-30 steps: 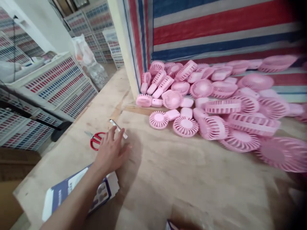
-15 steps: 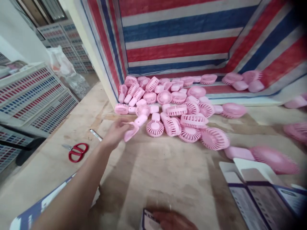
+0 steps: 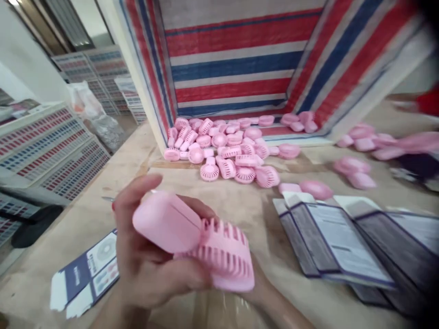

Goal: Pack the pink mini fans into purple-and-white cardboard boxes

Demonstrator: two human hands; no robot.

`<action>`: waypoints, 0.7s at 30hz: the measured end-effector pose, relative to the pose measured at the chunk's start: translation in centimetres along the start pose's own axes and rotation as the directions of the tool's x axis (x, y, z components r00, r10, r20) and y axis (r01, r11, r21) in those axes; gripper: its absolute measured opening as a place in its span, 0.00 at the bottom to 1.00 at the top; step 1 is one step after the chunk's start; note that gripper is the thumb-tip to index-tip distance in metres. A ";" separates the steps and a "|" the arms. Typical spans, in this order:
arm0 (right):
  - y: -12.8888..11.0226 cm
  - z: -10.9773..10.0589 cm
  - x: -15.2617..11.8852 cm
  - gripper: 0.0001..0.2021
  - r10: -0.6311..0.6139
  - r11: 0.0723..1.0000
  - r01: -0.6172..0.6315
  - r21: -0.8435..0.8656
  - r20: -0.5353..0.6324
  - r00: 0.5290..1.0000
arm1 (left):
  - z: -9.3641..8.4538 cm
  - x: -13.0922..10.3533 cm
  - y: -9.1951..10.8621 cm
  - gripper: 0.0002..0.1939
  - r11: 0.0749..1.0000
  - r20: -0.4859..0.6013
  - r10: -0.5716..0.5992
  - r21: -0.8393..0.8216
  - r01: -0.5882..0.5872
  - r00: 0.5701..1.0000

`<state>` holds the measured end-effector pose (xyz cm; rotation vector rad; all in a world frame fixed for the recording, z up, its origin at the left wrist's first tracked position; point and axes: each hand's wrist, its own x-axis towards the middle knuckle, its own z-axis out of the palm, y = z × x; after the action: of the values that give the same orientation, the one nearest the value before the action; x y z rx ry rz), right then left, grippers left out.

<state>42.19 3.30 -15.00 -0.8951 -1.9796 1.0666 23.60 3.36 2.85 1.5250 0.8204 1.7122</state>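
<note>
A pink handheld fan (image 3: 195,242) is gripped by my left hand (image 3: 147,256) in the middle of the view, its handle toward the upper left and its slotted head at the right. Behind the fan is my right hand (image 3: 259,281); its wrist and forearm show at the lower right, but its fingers are mostly hidden and its grip is unclear. Beyond both hands, many pink fans (image 3: 219,139) lie piled at the opening of a box lined with striped cloth (image 3: 233,68).
A flat printed carton (image 3: 85,269) lies at the left, near partly hidden scissors (image 3: 108,198). More cartons (image 3: 339,242) overlap at the right, with further pink fans (image 3: 356,171) beyond. Striped crates (image 3: 51,151) stand left of the table. Red cloth (image 3: 428,103) shows at the right edge.
My left hand has come back from the pile toward the camera with a pink fan. My right hand has risen from the bottom edge to behind it. The view has shifted.
</note>
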 end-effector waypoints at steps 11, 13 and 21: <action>-0.7 0.1 -0.3 0.21 0.109 0.992 -0.108 -0.059 0.016 0.994 | -3.6 -2.9 -2.9 0.32 0.787 0.397 -0.259 0.615 -0.046 0.880; -0.8 -0.5 -1.0 0.23 0.136 0.988 -0.137 -0.065 -0.021 0.991 | -3.3 -4.0 -4.9 0.39 0.798 0.325 -0.481 0.546 0.253 0.815; -3.6 -11.9 -6.6 0.15 -0.164 0.818 0.011 -0.575 -0.214 0.963 | 10.3 -1.8 -16.9 0.17 0.769 0.224 -0.603 0.418 0.484 0.765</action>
<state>54.52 1.02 -8.65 -1.1654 -2.1189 0.2625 35.36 11.47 -10.99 1.5308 1.2664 0.8604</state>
